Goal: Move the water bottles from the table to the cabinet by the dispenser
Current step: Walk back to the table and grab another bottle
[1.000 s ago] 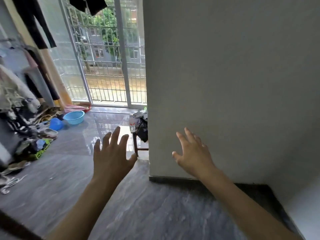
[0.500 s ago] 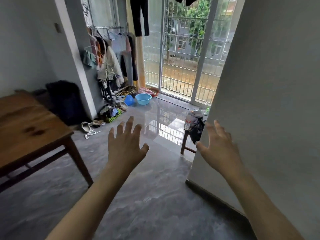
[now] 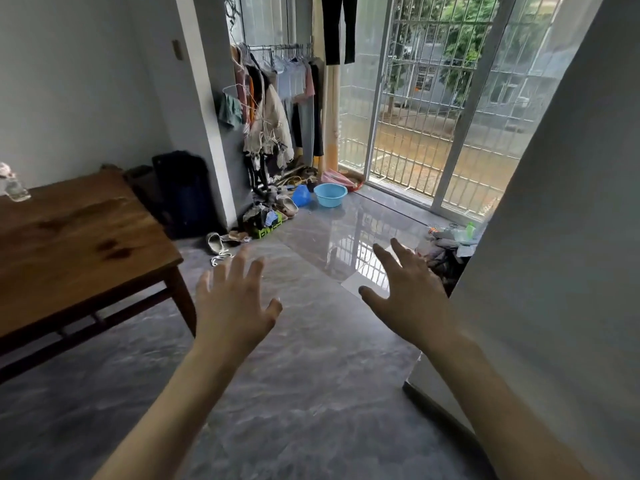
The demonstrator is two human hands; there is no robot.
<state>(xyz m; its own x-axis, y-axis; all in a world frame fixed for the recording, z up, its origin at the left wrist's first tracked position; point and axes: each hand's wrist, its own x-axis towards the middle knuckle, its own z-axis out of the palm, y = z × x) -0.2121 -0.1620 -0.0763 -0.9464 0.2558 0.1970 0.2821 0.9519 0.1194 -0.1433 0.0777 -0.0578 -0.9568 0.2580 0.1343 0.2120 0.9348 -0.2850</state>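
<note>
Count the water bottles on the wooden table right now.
1. A clear water bottle stands at the far left edge of the wooden table. The frame cuts the table off there, so more may be hidden.

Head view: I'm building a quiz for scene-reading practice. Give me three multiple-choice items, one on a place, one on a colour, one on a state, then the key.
1. Where is the clear bottle?
A. on the floor by the basin
B. on the wooden table's far left edge
C. in the left hand

2. What colour is the basin near the sliding door?
A. light blue
B. red
C. white

3. How are the two hands?
A. both gripping bottles
B. one fisted
C. both open and empty

Key: B, the bottle stands on the table; A, the basin is light blue; C, the left hand and right hand have fingers spread, holding nothing.
</note>
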